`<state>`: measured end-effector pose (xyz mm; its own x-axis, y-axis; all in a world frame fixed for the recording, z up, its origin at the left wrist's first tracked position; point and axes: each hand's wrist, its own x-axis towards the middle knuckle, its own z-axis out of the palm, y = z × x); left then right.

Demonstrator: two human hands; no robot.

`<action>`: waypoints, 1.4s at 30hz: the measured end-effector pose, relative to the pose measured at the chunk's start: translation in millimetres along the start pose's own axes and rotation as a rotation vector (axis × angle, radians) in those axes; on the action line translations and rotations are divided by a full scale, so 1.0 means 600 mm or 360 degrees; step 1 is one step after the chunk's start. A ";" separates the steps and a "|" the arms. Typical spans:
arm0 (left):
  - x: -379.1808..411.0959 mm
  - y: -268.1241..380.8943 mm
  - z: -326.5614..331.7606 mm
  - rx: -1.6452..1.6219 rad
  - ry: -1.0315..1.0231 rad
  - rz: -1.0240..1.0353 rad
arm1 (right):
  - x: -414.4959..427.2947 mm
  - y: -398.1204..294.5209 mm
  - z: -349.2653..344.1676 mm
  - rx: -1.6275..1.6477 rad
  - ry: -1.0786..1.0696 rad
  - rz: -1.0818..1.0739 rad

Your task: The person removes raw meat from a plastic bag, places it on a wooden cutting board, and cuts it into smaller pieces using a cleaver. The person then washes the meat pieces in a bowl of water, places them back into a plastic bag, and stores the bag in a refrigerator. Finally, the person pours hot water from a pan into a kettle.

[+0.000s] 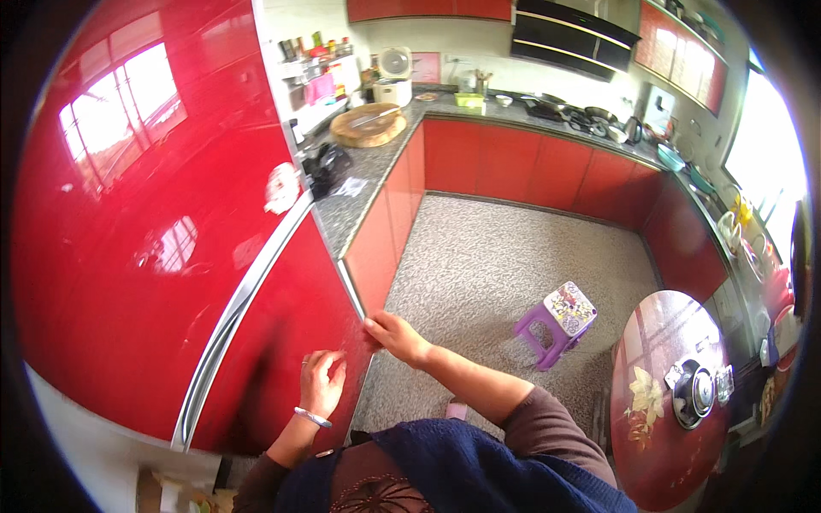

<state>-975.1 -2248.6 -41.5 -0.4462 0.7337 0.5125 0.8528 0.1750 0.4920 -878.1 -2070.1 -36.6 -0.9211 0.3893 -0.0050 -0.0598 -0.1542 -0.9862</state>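
A glossy red refrigerator fills the left side, with an upper door point(192, 211) and a lower door point(292, 301). A curved silver trim strip point(237, 304) runs between the two. My right hand point(394, 336) is at the lower door's right-hand edge, its fingers curled around the edge and partly hidden. Just in front of the same door is my left hand point(322, 381), its fingers bent and apart, with nothing in it. A silver bracelet point(313, 417) circles that wrist. Whether the left fingertips touch the door I cannot tell.
Beyond the refrigerator, a granite counter point(385, 157) carries a round wooden chopping board point(349, 131) with a knife and a black plastic bag point(330, 168). A purple plastic stool point(545, 333) stands on the speckled floor point(462, 256). At right is an oval red table point(667, 468) with a lidded pot point(696, 394).
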 end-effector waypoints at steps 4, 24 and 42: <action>0.149 0.043 0.157 -0.0269 -0.0114 0.0159 | -0.014 0.023 -0.194 0.0139 0.0251 0.0034; 0.859 0.111 0.676 -0.0900 -0.0636 0.0617 | 0.294 -0.097 -0.810 0.0376 0.1095 -0.0057; 1.372 0.318 1.238 -0.0978 -0.0864 0.0977 | 0.484 -0.174 -1.512 0.0189 0.1468 -0.0162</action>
<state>-978.5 -1123.2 -48.7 0.3340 0.8082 0.4850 0.5381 -0.5859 0.6059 -790.5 -1117.3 -84.7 -0.2428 0.9650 -0.0988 -0.2096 -0.1517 -0.9660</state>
